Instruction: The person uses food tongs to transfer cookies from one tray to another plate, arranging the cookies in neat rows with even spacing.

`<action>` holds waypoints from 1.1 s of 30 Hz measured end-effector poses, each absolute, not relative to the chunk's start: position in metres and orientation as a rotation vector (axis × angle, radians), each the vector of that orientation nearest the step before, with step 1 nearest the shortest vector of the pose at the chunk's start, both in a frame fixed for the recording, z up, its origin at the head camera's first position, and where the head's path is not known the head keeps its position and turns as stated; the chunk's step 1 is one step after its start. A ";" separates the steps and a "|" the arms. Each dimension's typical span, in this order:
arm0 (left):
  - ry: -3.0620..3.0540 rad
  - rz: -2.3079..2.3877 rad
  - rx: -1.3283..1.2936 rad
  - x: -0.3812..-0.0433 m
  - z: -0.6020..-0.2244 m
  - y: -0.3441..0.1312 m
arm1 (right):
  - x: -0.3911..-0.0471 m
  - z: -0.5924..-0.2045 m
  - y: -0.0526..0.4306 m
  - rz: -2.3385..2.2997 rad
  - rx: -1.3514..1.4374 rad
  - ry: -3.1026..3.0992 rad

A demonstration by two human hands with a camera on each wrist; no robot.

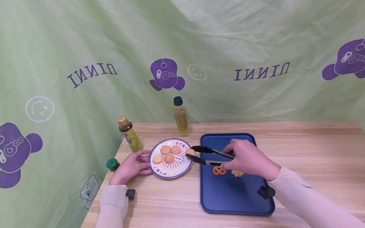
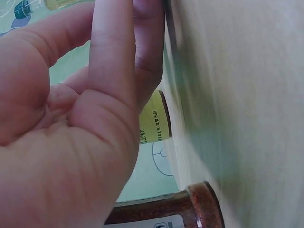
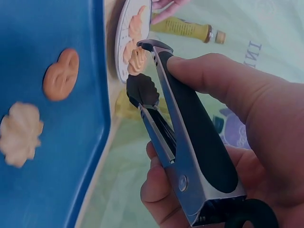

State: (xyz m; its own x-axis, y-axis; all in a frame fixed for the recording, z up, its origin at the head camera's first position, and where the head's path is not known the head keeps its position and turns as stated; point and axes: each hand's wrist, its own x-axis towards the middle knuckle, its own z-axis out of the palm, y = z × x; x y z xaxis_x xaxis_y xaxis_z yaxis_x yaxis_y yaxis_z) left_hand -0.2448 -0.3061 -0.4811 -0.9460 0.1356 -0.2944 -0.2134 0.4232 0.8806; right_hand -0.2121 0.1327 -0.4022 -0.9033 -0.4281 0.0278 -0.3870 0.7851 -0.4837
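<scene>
A ridged biscuit (image 1: 190, 151) sits between the tongs' tips at the right rim of the plate (image 1: 180, 170).
The right hand (image 1: 247, 159) grips the steel-and-black tongs (image 1: 204, 149), their long axis running leftward to the round plate; the left hand (image 1: 131, 168), nearer it, has fingers at the left rim, though whether they pinch cannot be told. Right of the plate, a knotted pretzel (image 1: 219, 170) lies on the smooth tray (image 1: 237, 198).

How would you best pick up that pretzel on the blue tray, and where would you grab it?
Probably by two opposite outer edges, bringing the tongs down from above. The pretzel lies flat on the tray, so slipping anything beneath it looks hard, while its edges stand free: the pale cookie sits near but apart.
</scene>
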 end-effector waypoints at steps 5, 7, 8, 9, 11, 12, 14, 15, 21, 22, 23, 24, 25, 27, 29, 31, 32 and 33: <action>2.369 1.524 -0.078 -0.245 -0.481 -0.305 | -0.219 -0.408 0.112 -0.782 -0.623 2.829; 2.371 1.521 -0.082 -0.245 -0.482 -0.305 | -0.221 -0.410 0.105 -0.790 -0.609 2.816; 2.370 1.521 -0.083 -0.245 -0.482 -0.305 | -0.222 -0.411 0.103 -0.789 -0.597 2.816; 2.371 1.520 -0.082 -0.245 -0.481 -0.305 | -0.223 -0.412 0.100 -0.782 -0.588 2.826; 2.369 1.519 -0.085 -0.245 -0.482 -0.305 | -0.224 -0.412 0.097 -0.761 -0.574 2.835; 2.367 1.520 -0.089 -0.245 -0.482 -0.305 | -0.224 -0.412 0.096 -0.752 -0.571 2.835; 2.364 1.521 -0.095 -0.245 -0.481 -0.305 | -0.224 -0.410 0.094 -0.744 -0.559 2.830; 2.366 1.516 -0.094 -0.245 -0.481 -0.305 | -0.224 -0.410 0.093 -0.740 -0.562 2.826; 2.371 1.508 -0.084 -0.245 -0.482 -0.306 | -0.224 -0.407 0.087 -0.757 -0.572 2.751; 2.370 1.511 -0.083 -0.246 -0.483 -0.306 | -0.223 -0.406 0.087 -0.762 -0.567 2.740; 2.369 1.512 -0.082 -0.246 -0.483 -0.306 | -0.223 -0.406 0.086 -0.765 -0.561 2.733; 2.371 1.509 -0.078 -0.246 -0.483 -0.306 | -0.223 -0.406 0.086 -0.766 -0.559 2.732; 2.371 1.510 -0.078 -0.246 -0.483 -0.306 | -0.223 -0.406 0.085 -0.770 -0.552 2.732; 2.370 1.514 -0.085 -0.246 -0.482 -0.306 | -0.223 -0.406 0.085 -0.770 -0.543 2.732; 2.372 1.514 -0.083 -0.246 -0.482 -0.306 | -0.222 -0.405 0.084 -0.770 -0.542 2.730; 2.370 1.515 -0.091 -0.246 -0.481 -0.306 | -0.223 -0.404 0.084 -0.772 -0.541 2.726; 2.370 1.514 -0.093 -0.246 -0.481 -0.306 | -0.223 -0.404 0.084 -0.773 -0.541 2.721; 2.371 1.510 -0.093 -0.245 -0.481 -0.306 | -0.223 -0.404 0.084 -0.776 -0.541 2.715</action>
State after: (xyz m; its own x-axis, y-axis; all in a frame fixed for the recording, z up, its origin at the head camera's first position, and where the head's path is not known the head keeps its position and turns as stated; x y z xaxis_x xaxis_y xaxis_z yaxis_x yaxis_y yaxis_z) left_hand -0.2455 -0.3064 -0.4815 -0.9443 0.1191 -0.3067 -0.2276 0.4367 0.8703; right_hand -0.2225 0.0843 -0.4038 -0.8951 -0.4204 -0.1487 -0.2782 0.7871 -0.5505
